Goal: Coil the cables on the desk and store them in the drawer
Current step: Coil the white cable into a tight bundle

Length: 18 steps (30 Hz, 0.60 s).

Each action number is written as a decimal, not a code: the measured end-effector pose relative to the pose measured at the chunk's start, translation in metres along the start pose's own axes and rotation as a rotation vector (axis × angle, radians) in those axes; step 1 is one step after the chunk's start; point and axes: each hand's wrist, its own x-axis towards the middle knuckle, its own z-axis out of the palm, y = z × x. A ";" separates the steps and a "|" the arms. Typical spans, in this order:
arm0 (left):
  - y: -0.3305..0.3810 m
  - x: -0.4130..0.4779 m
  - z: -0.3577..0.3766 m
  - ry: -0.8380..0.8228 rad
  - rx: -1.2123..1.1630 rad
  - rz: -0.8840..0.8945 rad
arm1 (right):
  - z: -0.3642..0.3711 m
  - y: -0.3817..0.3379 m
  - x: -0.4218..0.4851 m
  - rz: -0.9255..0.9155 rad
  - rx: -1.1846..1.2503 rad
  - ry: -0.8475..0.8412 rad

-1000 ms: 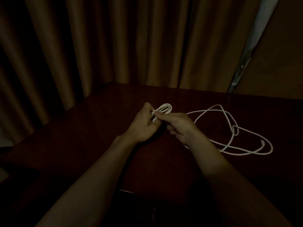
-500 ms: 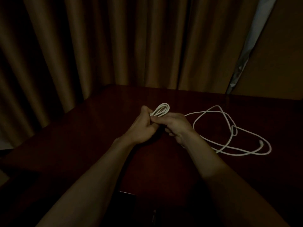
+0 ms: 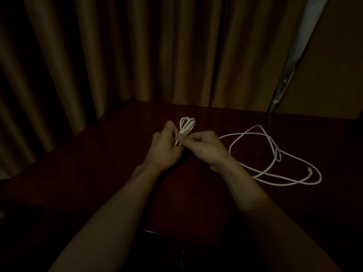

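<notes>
White cable [image 3: 184, 132]: few small loops pinched by my left hand [image 3: 164, 149] and right hand [image 3: 205, 148], most length loose on desk [image 3: 117, 158] at right, drawer stowage outstanding.

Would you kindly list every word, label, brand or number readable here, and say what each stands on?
None can be read. The white cable coil, the loose cable loops, the dark desk and the brown curtain show no lettering; the plug end is too small and dim to tell.

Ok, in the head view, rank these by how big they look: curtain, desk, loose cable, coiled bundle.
1. curtain
2. desk, nearly as large
3. loose cable
4. coiled bundle, partly hidden, so its true size is unsure
</notes>
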 end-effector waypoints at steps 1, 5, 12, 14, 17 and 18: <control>0.000 0.000 0.001 0.003 0.033 0.022 | 0.003 0.002 0.000 -0.011 -0.020 0.029; 0.000 0.000 0.003 -0.051 0.055 0.044 | 0.006 0.007 0.000 -0.037 0.006 0.085; 0.008 0.008 -0.014 -0.353 -0.421 -0.184 | -0.017 0.007 -0.003 -0.023 0.162 -0.032; 0.001 0.008 -0.017 -0.381 -0.445 -0.139 | -0.020 0.010 0.000 -0.006 0.183 -0.054; 0.001 0.005 -0.013 -0.311 -0.465 -0.080 | -0.021 0.009 0.003 0.055 0.185 -0.091; 0.002 0.004 -0.010 -0.275 -0.469 -0.059 | -0.020 0.009 0.003 0.081 0.183 -0.092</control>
